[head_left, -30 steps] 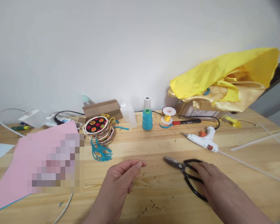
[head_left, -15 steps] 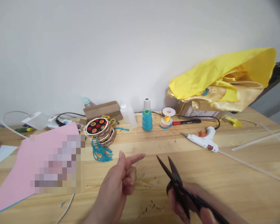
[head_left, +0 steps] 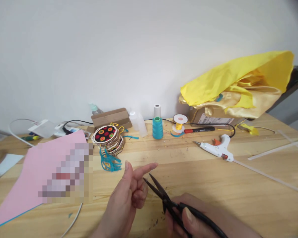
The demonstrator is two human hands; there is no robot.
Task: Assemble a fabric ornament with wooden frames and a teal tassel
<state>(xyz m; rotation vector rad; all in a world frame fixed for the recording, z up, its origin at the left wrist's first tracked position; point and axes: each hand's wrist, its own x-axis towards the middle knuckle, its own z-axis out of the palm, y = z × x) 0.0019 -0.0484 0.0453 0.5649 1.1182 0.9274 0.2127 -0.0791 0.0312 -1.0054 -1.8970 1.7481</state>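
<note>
My right hand (head_left: 186,215) is closed around the handles of black scissors (head_left: 165,195). Their blades are parted a little and point up and left, with the tips just below my left index finger. My left hand (head_left: 129,191) has its index finger stretched to the right and its thumb raised, while the other fingers are curled into the palm. Whatever those curled fingers hold, if anything, is hidden. Beyond my left hand, a stack of round embroidered pieces (head_left: 106,135) stands with teal ribbon ends (head_left: 110,161) hanging at its front.
A cone of teal thread (head_left: 157,128), a spool of yellow ribbon (head_left: 179,125) and a red-black marker (head_left: 199,130) are at the back. A white glue gun (head_left: 217,148) lies right. Yellow fabric (head_left: 233,79) covers a box. Pink sheet (head_left: 49,158) lies left; dark scraps dot the wood.
My right hand has brought the scissors left, so the blade tips are now close to my left fingers. My left hand keeps its pose. The view has shifted slightly.
</note>
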